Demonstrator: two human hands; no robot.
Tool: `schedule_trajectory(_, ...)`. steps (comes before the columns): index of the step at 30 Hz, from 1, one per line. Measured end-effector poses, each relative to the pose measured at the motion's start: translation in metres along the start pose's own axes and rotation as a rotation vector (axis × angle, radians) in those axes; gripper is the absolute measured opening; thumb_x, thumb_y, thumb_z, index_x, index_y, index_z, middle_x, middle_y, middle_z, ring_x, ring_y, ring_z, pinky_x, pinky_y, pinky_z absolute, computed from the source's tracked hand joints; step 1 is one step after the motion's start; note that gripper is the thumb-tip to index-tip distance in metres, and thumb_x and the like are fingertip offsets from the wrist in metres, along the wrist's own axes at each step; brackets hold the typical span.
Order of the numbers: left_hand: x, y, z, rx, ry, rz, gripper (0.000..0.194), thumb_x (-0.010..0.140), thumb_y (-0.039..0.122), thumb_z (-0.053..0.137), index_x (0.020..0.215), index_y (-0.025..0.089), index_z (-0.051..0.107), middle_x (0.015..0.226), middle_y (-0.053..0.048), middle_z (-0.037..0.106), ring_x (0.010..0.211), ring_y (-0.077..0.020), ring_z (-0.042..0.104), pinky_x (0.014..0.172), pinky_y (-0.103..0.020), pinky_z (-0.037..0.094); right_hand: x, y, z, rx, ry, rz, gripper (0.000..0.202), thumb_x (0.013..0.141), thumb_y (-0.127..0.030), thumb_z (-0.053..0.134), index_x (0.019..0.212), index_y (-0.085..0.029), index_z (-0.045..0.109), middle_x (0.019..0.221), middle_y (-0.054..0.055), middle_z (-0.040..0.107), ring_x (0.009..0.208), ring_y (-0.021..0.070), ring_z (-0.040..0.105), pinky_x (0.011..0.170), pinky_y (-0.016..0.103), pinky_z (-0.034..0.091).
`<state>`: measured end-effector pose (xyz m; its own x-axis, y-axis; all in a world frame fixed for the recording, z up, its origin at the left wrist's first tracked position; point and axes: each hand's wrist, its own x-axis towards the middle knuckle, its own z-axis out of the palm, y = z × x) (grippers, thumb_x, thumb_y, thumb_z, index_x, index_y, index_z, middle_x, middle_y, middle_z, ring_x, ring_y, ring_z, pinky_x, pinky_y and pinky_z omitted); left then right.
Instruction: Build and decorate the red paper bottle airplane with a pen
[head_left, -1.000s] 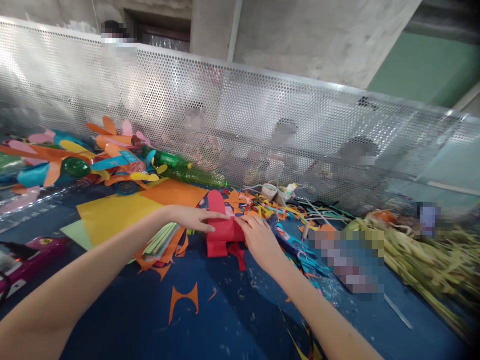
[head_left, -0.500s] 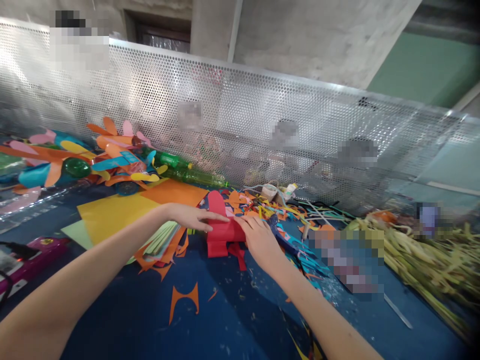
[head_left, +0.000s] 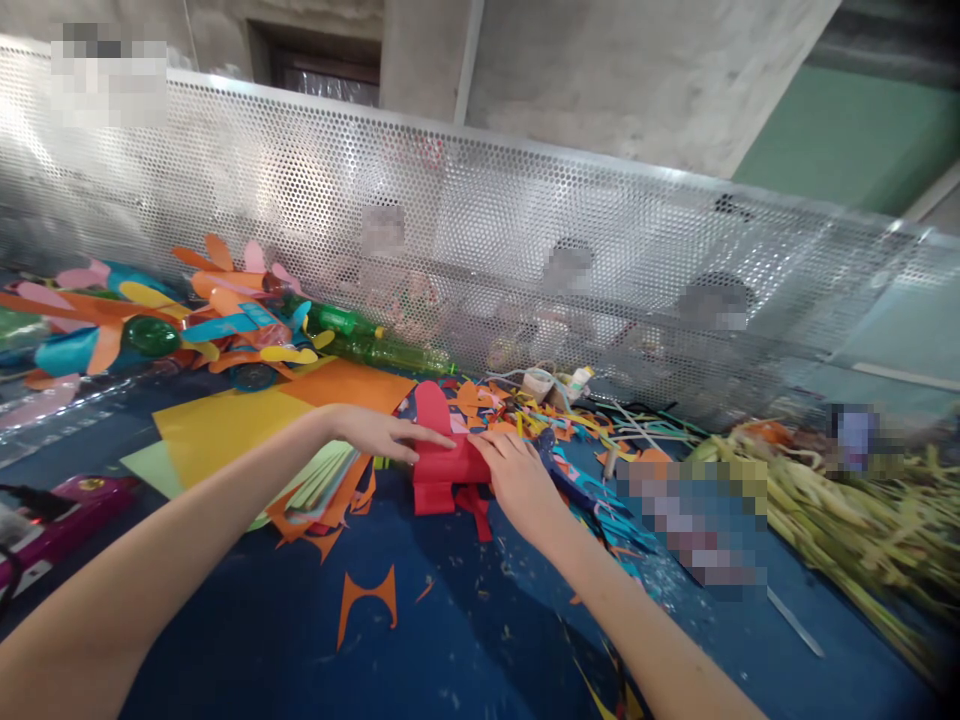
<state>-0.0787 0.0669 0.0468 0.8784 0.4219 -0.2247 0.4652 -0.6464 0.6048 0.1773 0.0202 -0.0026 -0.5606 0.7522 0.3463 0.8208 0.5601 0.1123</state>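
Note:
A red paper piece [head_left: 442, 466] with an upright rounded flap stands on the blue table [head_left: 300, 620] at the centre. My left hand [head_left: 379, 434] reaches in from the left, fingers stretched apart, the fingertips resting on top of the red piece. From the right, my right hand [head_left: 517, 470] lies over the right end of the red piece with its fingers extended. Thin red strips hang below, beside that hand. The undersides of both hands are hidden.
Yellow sheets [head_left: 217, 430], green strips [head_left: 319, 485] and an orange cutout [head_left: 367, 595] lie left. Bottle planes [head_left: 225, 320] stand behind them. Colourful scraps [head_left: 480, 400], blue scraps [head_left: 600, 500] and dry stalks [head_left: 817, 510] lie right. A perforated metal panel [head_left: 480, 230] rises behind.
Both hands stay almost where they were on the red piece. Behind the panel, the blurred figure at the upper left has shifted left.

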Motion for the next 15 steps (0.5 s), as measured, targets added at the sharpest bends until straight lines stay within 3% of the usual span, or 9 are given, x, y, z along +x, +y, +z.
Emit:
schedule_trajectory(6, -0.0019, -0.0004, 0.0000, -0.001, 0.016, -0.011, 0.060, 0.089, 0.045, 0.050, 0.144, 0.030, 0.030, 0.151, 0.000, 0.032, 0.131, -0.0245, 0.037, 0.102, -0.032, 0.036, 0.0010, -0.0006, -0.0020, -0.011, 0.012, -0.009, 0.042, 0.091, -0.008, 0.039, 0.131, -0.014, 0.051, 0.127, 0.011, 0.057, 0.115, 0.0227, 0.046, 0.097, 0.037, 0.038)
schedule_trajectory(11, -0.0014, -0.0015, 0.0020, 0.061, 0.098, -0.095, 0.069, 0.088, 0.058, 0.046, 0.147, 0.032, 0.021, 0.149, -0.003, 0.034, 0.126, -0.0264, 0.043, 0.102, -0.036, 0.036, 0.0021, -0.0031, -0.0029, -0.003, 0.054, 0.008, 0.035, 0.095, -0.021, 0.039, 0.126, -0.016, 0.055, 0.122, 0.010, 0.060, 0.111, 0.0223, 0.049, 0.094, 0.037, 0.041)
schedule_trajectory(15, 0.0020, -0.0058, 0.0057, 0.097, 0.154, -0.087, 0.074, 0.088, 0.057, 0.045, 0.148, 0.030, 0.012, 0.152, -0.005, 0.028, 0.132, -0.0263, 0.037, 0.107, -0.037, 0.030, 0.0015, -0.0031, -0.0019, -0.011, 0.077, -0.001, 0.034, 0.095, -0.020, 0.041, 0.125, -0.016, 0.056, 0.121, 0.010, 0.060, 0.111, 0.0222, 0.050, 0.094, 0.037, 0.040)
